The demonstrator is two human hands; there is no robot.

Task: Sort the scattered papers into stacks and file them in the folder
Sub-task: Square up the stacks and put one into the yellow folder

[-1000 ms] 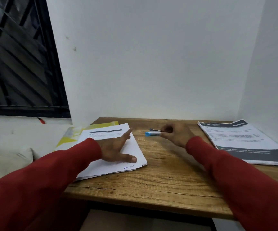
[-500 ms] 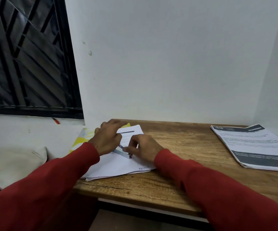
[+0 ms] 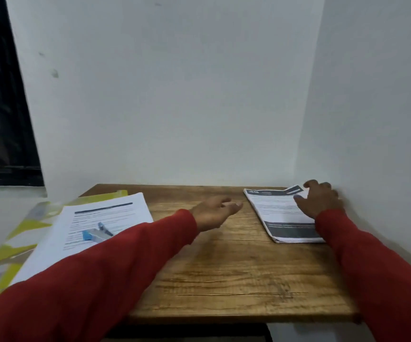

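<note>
Two stacks of paper show in my head view. At lower left lies the white stack (image 3: 93, 228), resting on a yellow folder (image 3: 24, 233), with a blue stapler (image 3: 97, 233) on top of it. At centre right the dark-banded stack (image 3: 281, 215) sits on the counter (image 3: 224, 267) by the wall. My right hand (image 3: 319, 202) rests on that stack's far corner, fingers spread and loosely bent; whether it already grips the sheets I cannot tell. My left hand (image 3: 215, 211) hovers over bare wood between the stacks, fingers relaxed, holding nothing.

I judge the step in hand to be collecting the right-hand stack. Next I would need to square it with both hands, then carry it across to the folder.

My left sleeve cuts off the white stack's near edge, the folder runs out of frame, and the print is too blurred to read.
</note>
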